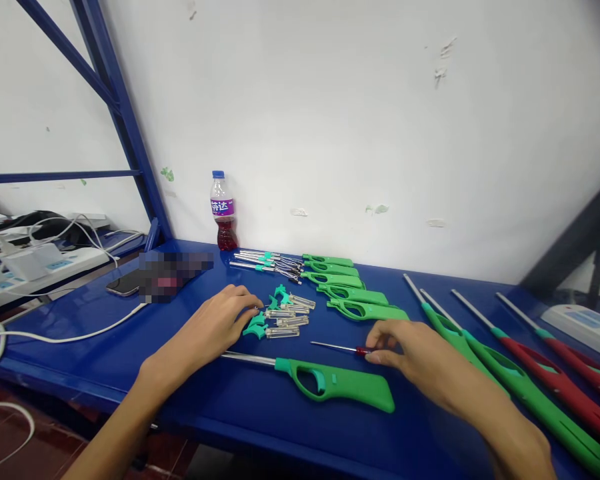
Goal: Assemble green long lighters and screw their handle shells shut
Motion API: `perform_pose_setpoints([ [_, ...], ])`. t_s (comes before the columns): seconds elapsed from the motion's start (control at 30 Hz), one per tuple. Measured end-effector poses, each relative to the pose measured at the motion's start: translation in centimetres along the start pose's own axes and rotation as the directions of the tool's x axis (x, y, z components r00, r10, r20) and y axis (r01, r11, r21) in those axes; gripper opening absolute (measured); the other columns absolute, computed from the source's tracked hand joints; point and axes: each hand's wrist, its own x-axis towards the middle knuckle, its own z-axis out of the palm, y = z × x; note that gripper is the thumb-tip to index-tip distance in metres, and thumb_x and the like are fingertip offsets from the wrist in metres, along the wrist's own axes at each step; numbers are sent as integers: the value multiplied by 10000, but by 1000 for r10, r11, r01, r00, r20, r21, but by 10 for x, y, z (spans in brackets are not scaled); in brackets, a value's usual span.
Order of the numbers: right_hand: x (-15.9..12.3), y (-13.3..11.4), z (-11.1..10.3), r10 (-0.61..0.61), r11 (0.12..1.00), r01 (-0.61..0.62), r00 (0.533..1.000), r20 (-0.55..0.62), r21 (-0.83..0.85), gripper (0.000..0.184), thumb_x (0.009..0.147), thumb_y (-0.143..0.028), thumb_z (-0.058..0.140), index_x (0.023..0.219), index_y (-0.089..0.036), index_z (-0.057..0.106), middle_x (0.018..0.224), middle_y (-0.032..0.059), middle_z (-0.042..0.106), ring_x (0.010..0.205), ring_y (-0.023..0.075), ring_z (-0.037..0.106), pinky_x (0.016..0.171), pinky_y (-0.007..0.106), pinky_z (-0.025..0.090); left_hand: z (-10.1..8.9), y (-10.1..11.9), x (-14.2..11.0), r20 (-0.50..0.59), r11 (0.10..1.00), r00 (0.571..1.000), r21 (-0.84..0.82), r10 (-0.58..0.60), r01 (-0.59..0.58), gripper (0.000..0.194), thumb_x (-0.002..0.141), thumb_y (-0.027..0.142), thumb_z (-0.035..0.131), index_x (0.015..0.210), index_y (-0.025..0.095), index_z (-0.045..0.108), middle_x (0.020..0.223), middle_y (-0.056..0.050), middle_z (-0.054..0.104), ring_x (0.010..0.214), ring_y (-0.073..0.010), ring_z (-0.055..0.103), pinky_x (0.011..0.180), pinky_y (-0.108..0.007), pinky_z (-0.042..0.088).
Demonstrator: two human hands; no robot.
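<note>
My right hand [405, 343] has its thumb and fingers around the red handle of a small screwdriver [337, 347], whose thin shaft points left, low over the table. My left hand [225, 317] rests beside a pile of clear fuel tanks [283, 332] with teal triggers. Its fingers are curled together at the pile's left edge; what they pinch, if anything, is hidden. In front of both hands lies a green gas lighter [343, 383] with a long metal barrel. Behind the pile are several green handle shells [337, 280] and metal barrels with wires [263, 260].
More long lighters, green [525, 380] and red [555, 373], lie along the right of the blue table [180, 373]. A drink bottle [223, 213] stands against the wall. At the left are a phone [127, 281] and a white cable [80, 337]. A blue frame post [125, 120] rises behind.
</note>
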Motion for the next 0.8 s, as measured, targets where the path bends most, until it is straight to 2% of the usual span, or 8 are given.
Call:
perform_pose_setpoints([
  [0.2, 2, -4, 2, 11, 999, -11, 1000, 4, 36, 104, 939, -329, 661, 921, -273, 747, 959, 20, 803, 896, 241, 719, 747, 326, 465, -4, 3, 14, 27, 999, 1000, 46, -3, 2, 326, 1080, 226, 467, 1167, 202, 780, 1168, -114, 754, 1135, -299, 666, 1005, -432, 534],
  [0.27, 2, -4, 1, 18, 999, -18, 1000, -5, 40, 113, 935, -339, 663, 914, -278, 756, 938, 12, 805, 865, 233, 718, 731, 322, 461, -8, 0, 26, 68, 999, 998, 50, 5, -8, 262, 1074, 212, 520, 1146, 196, 771, 1149, -104, 750, 1141, -293, 666, 1010, -454, 541],
  [0.33, 1, -4, -1, 24, 999, -23, 1000, -19, 42, 123, 929, -357, 668, 907, -284, 764, 928, 6, 808, 844, 231, 717, 714, 322, 457, -9, -4, 39, 139, 999, 990, 41, 15, -21, 179, 1073, 267, 609, 1154, 182, 744, 1155, -85, 740, 1100, -262, 692, 984, -462, 574],
  [0.43, -2, -1, -6, 32, 998, -30, 999, -41, 49, 141, 923, -387, 674, 887, -288, 768, 906, 1, 812, 833, 235, 726, 707, 325, 460, -8, -9, 53, 233, 999, 973, 30, 10, -18, 287, 1051, 373, 691, 1257, 173, 687, 1251, -89, 710, 1059, -238, 717, 924, -451, 622],
  [0.53, -5, 4, -11, 34, 997, -31, 998, -53, 66, 155, 920, -408, 675, 882, -293, 772, 886, -4, 816, 851, 241, 743, 720, 326, 473, -3, -14, 59, 281, 999, 960, 36, -8, -2, 332, 1051, 380, 690, 1316, 182, 665, 1310, -102, 688, 1091, -252, 713, 924, -455, 629],
  [0.67, -9, 8, -17, 31, 996, -23, 996, -80, 89, 165, 902, -420, 676, 889, -288, 775, 877, 6, 821, 846, 258, 755, 724, 336, 481, 4, -19, 61, 294, 999, 956, 40, -5, -7, 347, 1048, 379, 694, 1333, 182, 658, 1329, -106, 680, 1111, -260, 709, 935, -464, 625],
  [0.8, -13, 5, -22, 3, 993, 13, 991, -137, 115, 197, 906, -432, 649, 882, -288, 781, 923, 16, 835, 904, 270, 767, 774, 342, 497, 7, -25, 60, 226, 999, 974, 40, 24, -34, 352, 1049, 376, 694, 1340, 183, 653, 1335, -109, 677, 1115, -260, 707, 937, -467, 625],
])
